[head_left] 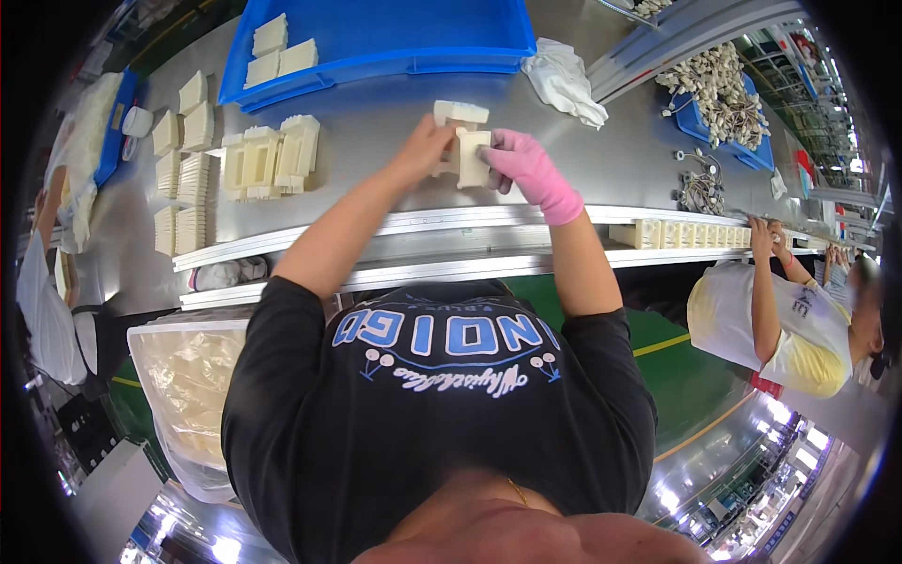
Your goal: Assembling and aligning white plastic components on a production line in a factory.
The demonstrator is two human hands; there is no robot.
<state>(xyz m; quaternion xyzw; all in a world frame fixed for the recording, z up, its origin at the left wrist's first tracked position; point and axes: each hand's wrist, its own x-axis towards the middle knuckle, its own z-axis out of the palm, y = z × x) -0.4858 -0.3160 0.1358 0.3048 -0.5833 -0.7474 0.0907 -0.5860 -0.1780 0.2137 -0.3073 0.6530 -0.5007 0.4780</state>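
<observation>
Over the metal table, my bare left hand (pixel 425 150) is closed on cream plastic pieces, its fingertips partly hidden behind them. One of these, a cream block-shaped part (pixel 460 114), sticks out beyond the fingers on the far side. My right hand (pixel 534 174), in a pink glove with grey fingertips, pinches the right edge of a cream rectangular plastic housing (pixel 475 162). The housing stands upright right beside the left hand's pieces. Whether the parts are joined or only touching, I cannot tell.
Cream plastic housings (pixel 268 160) and stacked cream parts (pixel 193 183) stand at the left. A blue tray (pixel 376 70) lies beyond my hands, a white cloth (pixel 564 80) beside it. A metal rail (pixel 451 218) runs along the near edge. At right, a co-worker (pixel 752 310) handles a row of housings (pixel 686 234).
</observation>
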